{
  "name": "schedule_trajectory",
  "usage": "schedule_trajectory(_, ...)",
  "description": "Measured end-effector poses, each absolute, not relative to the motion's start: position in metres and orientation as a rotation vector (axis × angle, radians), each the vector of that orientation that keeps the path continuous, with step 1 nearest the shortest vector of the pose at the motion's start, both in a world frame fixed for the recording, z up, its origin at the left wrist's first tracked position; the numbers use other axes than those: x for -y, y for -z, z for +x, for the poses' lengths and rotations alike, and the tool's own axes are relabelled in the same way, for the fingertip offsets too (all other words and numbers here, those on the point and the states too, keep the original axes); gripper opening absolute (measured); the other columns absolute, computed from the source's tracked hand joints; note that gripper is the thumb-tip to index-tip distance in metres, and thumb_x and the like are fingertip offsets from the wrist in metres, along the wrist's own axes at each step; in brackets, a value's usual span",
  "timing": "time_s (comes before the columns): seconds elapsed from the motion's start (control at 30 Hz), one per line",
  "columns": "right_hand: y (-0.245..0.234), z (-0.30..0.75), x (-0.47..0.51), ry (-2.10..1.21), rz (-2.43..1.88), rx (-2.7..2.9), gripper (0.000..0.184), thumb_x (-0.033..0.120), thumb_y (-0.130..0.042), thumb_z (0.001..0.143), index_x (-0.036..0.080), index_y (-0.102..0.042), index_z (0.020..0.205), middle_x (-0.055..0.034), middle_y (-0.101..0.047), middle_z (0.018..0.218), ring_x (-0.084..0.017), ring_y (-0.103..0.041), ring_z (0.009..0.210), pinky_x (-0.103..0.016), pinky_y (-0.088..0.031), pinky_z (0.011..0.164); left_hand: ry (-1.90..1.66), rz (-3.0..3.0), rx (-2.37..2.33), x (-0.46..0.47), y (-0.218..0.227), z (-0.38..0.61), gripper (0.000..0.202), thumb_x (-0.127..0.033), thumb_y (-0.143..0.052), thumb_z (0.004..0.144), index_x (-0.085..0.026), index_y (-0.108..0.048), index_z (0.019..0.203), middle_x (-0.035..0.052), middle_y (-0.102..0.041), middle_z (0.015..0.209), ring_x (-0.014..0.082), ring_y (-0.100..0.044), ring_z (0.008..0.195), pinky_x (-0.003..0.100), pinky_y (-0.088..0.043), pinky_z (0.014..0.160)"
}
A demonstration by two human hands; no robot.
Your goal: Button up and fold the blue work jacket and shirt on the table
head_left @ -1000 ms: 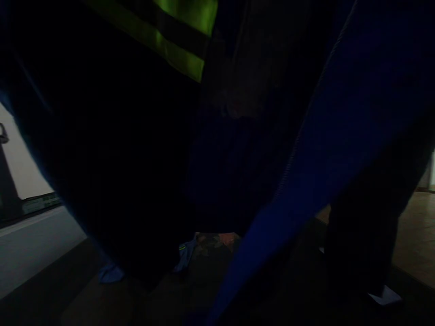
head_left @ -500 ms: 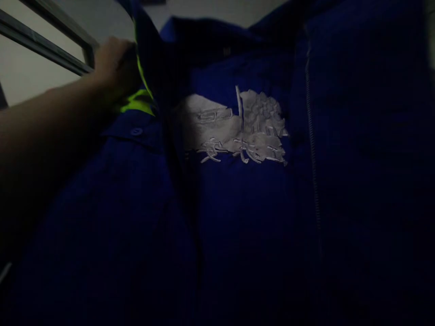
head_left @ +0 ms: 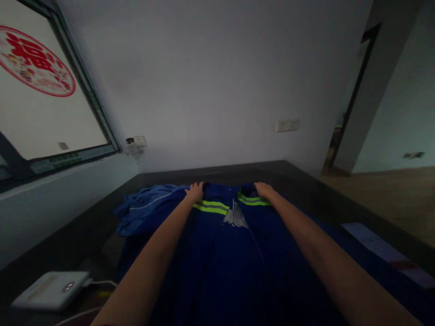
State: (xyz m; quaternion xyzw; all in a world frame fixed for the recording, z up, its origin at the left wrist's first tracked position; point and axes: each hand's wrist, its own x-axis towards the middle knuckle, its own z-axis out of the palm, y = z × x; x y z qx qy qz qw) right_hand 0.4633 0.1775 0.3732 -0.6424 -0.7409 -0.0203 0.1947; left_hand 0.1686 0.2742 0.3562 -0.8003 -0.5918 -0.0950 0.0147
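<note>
A dark blue work jacket (head_left: 217, 253) with yellow-green reflective stripes (head_left: 211, 207) and a white printed patch lies spread on a dark table (head_left: 299, 181). Both my arms reach forward over it. My left hand (head_left: 195, 191) grips the jacket's far edge at the left stripe, fingers curled over the cloth. At the right stripe my right hand (head_left: 263, 189) grips the same edge. A lighter blue garment (head_left: 146, 210) lies bunched just left of my left hand.
A white box-shaped device (head_left: 50, 290) with a cable sits at the table's near left corner. A flat strip (head_left: 384, 251) lies near the right edge. A window with a red sticker (head_left: 34, 63) is on the left, wall sockets (head_left: 288, 125) ahead, a doorway to the right.
The jacket was held up close before my face, filling the view. It now lies flat on the table with both hands at its far edge.
</note>
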Motion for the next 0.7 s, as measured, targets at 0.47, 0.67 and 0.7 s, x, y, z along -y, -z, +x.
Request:
schedule_trajectory(0.47,-0.293,0.523,-0.205,0.054,-2.352,1.934,0.044,0.035,-0.052,0.089,0.018,-0.049,0.129,-0.0163,-0.052,0.128,-0.031,-0.049,0.117,-0.041,-0.042,0.089,0.123,-2.582,1.596,-0.316,-0.286,0.131,0.060,-0.040,-0.050,0.087,-0.026,-0.030,0.142,0.0146,-0.045,0.137,0.0335,-0.039,0.128,0.063,-0.015,0.106)
schedule_trajectory(0.67,-0.269,0.511,-0.217,0.086,-2.380,1.946,0.036,0.034,-0.042,0.094,0.014,-0.048,0.123,-0.0192,-0.055,0.123,-0.029,-0.050,0.114,-0.038,-0.040,0.087,0.194,-2.513,1.610,-0.332,-0.266,0.135,0.049,-0.046,-0.044,0.090,-0.020,-0.045,0.131,0.0150,-0.051,0.128,0.0308,-0.044,0.122,0.045,-0.034,0.100)
schedule_trajectory(0.7,-0.266,0.510,-0.220,0.081,-2.371,1.961,0.033,0.031,-0.039,0.095,0.014,-0.049,0.122,-0.0189,-0.057,0.120,-0.027,-0.053,0.111,-0.036,-0.041,0.085,0.206,-2.494,1.633,-0.336,-0.262,0.134,0.047,-0.046,-0.043,0.090,-0.019,-0.047,0.128,0.0150,-0.052,0.128,0.0308,-0.044,0.121,0.044,-0.037,0.098)
